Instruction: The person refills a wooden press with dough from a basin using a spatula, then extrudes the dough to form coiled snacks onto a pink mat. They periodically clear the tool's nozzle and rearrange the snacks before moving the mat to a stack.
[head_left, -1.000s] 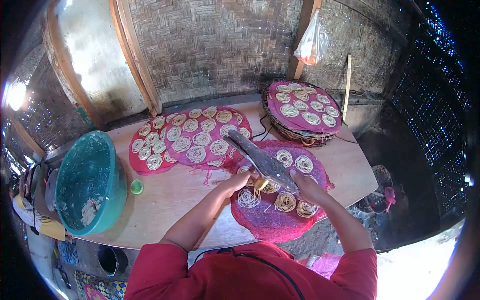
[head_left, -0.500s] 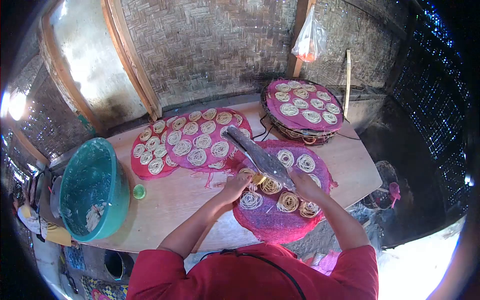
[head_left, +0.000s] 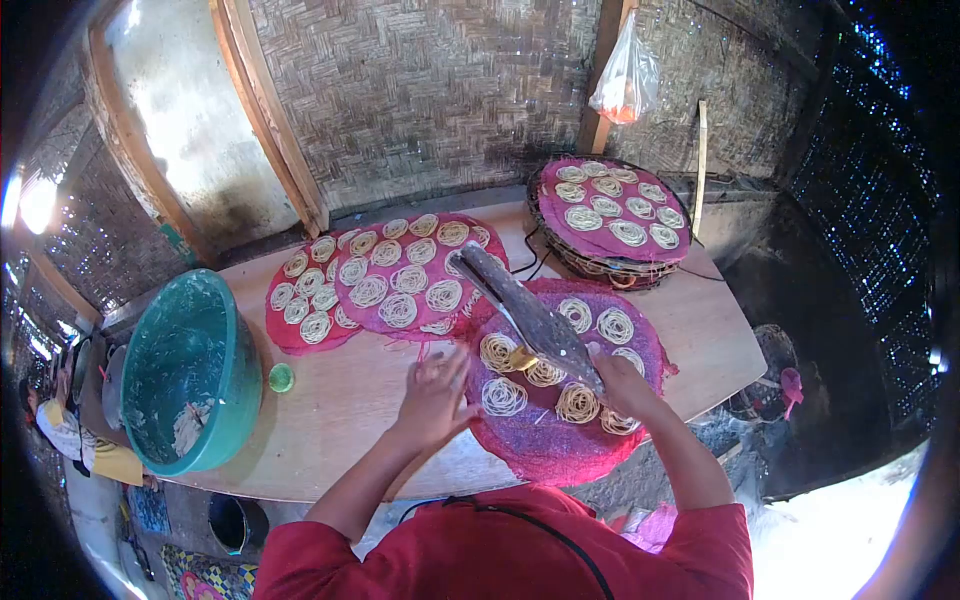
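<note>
A long dark wooden press (head_left: 520,312) slants over the front pink mesh cloth (head_left: 545,455), a brass-coloured part (head_left: 521,358) showing under its middle. My right hand (head_left: 626,388) is closed around its near right end. My left hand (head_left: 436,396) is off the press, fingers apart, over the bare tabletop at the cloth's left edge. Round nests of thin strands lie on this cloth: a pale nest (head_left: 503,397) nearest my left hand and a yellowish nest (head_left: 577,404) below the press. Another yellowish nest (head_left: 497,352) lies beside the brass part.
More pink cloths with nests (head_left: 398,310) overlap at the back left. A round woven stand (head_left: 615,273) holds another nest-covered cloth at the back right. At the left are a teal basin (head_left: 235,375) and a small green lid-like disc (head_left: 281,377). A plastic bag (head_left: 625,80) hangs on the wall.
My left hand has let go of the press area near the brass part and moved left, its fingers opening. My right hand still holds the press, which has barely shifted.
</note>
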